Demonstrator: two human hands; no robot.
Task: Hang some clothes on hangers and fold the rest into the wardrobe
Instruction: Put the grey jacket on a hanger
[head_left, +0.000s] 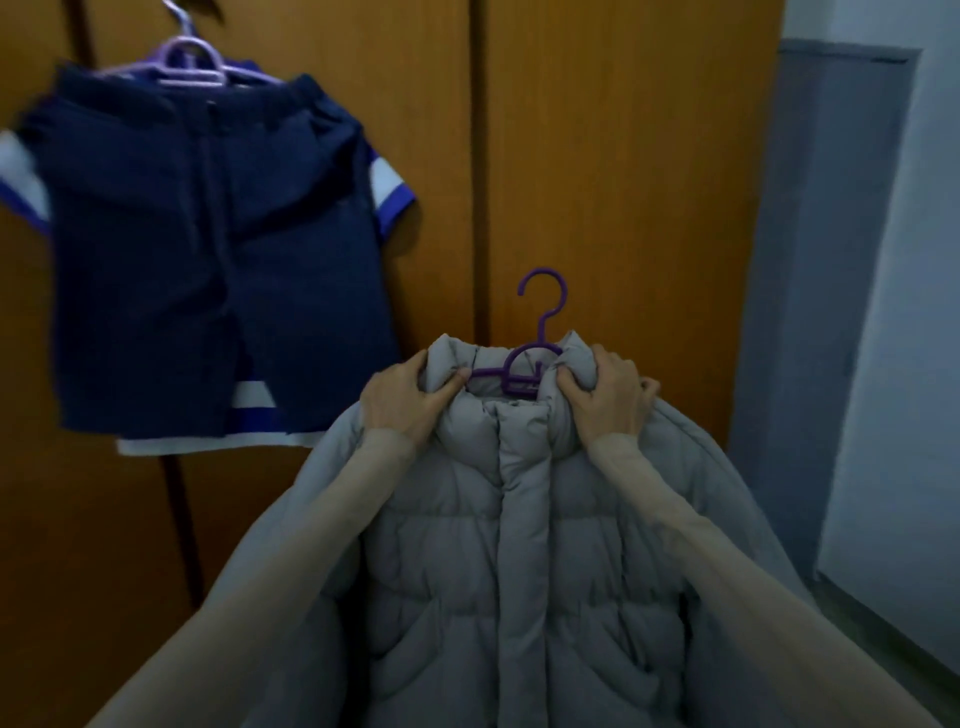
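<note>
Left hand (402, 397) and right hand (605, 397) each grip the grey puffer jacket (519, 545) collar, the purple hanger (524, 364) between them. Best to square both shoulders on the hanger, then lift by its hook above the hands.

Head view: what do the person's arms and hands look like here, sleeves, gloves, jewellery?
Both forearms are covered in thin, close-fitting beige sleeves ending at the wrists. The left hand and right hand are bare: no gloves; no rings, watch or markings are visible.
</note>
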